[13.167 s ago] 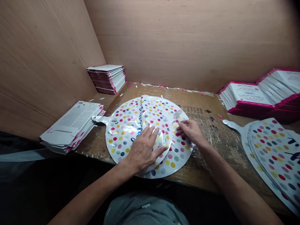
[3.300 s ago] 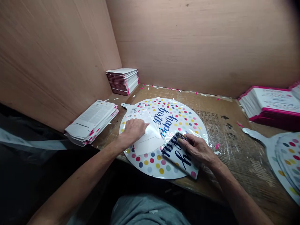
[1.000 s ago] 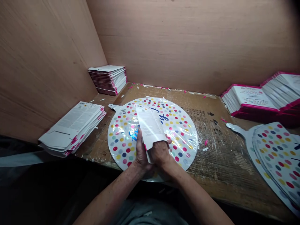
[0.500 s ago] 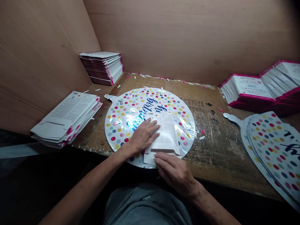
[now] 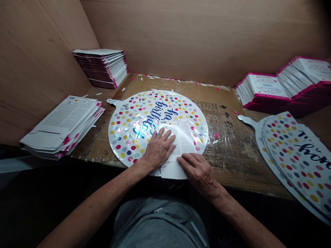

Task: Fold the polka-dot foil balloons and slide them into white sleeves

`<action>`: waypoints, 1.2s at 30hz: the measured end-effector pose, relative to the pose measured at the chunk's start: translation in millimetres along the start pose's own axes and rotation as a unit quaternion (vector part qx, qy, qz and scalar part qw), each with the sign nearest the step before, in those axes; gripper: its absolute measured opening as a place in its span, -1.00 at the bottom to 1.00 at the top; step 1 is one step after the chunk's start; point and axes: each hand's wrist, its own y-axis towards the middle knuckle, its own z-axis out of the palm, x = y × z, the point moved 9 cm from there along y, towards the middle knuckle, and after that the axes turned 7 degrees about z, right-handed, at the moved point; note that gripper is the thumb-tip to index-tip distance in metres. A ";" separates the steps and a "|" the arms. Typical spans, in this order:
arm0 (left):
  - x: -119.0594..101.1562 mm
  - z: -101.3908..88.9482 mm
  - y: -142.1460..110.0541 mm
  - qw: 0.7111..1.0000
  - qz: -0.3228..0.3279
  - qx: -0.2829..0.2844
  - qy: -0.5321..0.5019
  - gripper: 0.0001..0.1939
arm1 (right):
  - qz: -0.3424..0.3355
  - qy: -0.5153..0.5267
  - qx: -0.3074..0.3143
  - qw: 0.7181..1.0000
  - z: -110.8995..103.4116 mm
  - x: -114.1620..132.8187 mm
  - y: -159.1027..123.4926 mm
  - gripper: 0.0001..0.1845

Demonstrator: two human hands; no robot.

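Note:
A white printed paper envelope (image 5: 178,137) lies on a flat, round foil balloon (image 5: 124,137) with coloured dots and blue "happy birthday" lettering. My left hand (image 5: 159,150) presses on the envelope's left side, fingers stretched out and slightly spread. At the envelope's near right edge, my right hand (image 5: 198,168) has its fingers curled together on the paper by the white flap (image 5: 173,171); its thumb is mostly hidden. The flap extends toward me over the balloon's near rim. The balloon's tail points to the far left.
Left of the balloon lies a loose pile of printed envelopes (image 5: 57,120), with a taller envelope stack (image 5: 103,69) behind it. Pink-edged envelope stacks (image 5: 269,88) stand at the back right. More dotted balloons (image 5: 292,148) overlap on the right. Wooden panels (image 5: 168,38) wall the cardboard-covered table (image 5: 232,162).
My right hand has shifted up and right along the envelope's near edge, and the flap now shows more openly. My left hand still presses the envelope. The camera view has shifted slightly.

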 end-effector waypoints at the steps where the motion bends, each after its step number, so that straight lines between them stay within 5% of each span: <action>1: 0.0 0.1 0.1 1.000 0.000 -0.003 0.002 -0.61 | 0.001 -0.008 0.005 1.000 1.0 0.3 2.2 -0.77; 10: -4.2 4.9 1.2 0.999 0.022 0.006 0.022 -0.64 | -0.008 -0.083 0.062 0.995 11.9 0.1 24.9 -0.76; 15: -6.2 5.2 6.0 0.999 0.033 0.007 0.042 -0.64 | -0.029 0.009 0.118 0.993 -12.2 -6.0 -12.1 -0.70; 19: -6.9 -1.4 7.9 0.999 0.038 -0.008 0.019 -0.65 | -0.004 0.062 0.014 0.998 -44.3 -16.5 -41.8 -0.63; 21: -8.9 -13.8 -1.0 0.998 0.033 -0.055 -0.017 -0.68 | -0.018 0.042 -0.023 0.999 -42.5 -12.2 -47.0 -0.53; 24: -22.9 -30.5 -29.2 0.986 0.076 -0.110 -0.099 -0.76 | -0.046 0.020 -0.029 0.998 -25.0 -1.2 -46.8 -0.62; 28: -44.9 -24.2 -64.5 0.975 0.138 -0.054 -0.164 -0.37 | -0.040 0.036 -0.038 0.998 -18.3 0.5 -44.5 -0.72; 30: -45.9 -20.7 -69.9 0.976 0.120 -0.050 -0.176 -0.43 | -0.016 0.075 -0.032 0.997 -20.9 -4.1 -39.1 -0.80; 33: -33.9 -18.5 -64.1 0.978 0.021 -0.080 -0.189 -0.83 | 0.120 0.138 -0.007 0.983 -17.4 -27.5 -23.0 -0.78; 36: -15.2 -14.9 -58.3 0.971 -0.114 -0.105 -0.183 -0.82 | 0.252 0.150 0.019 0.956 -5.5 -48.6 -13.0 -0.69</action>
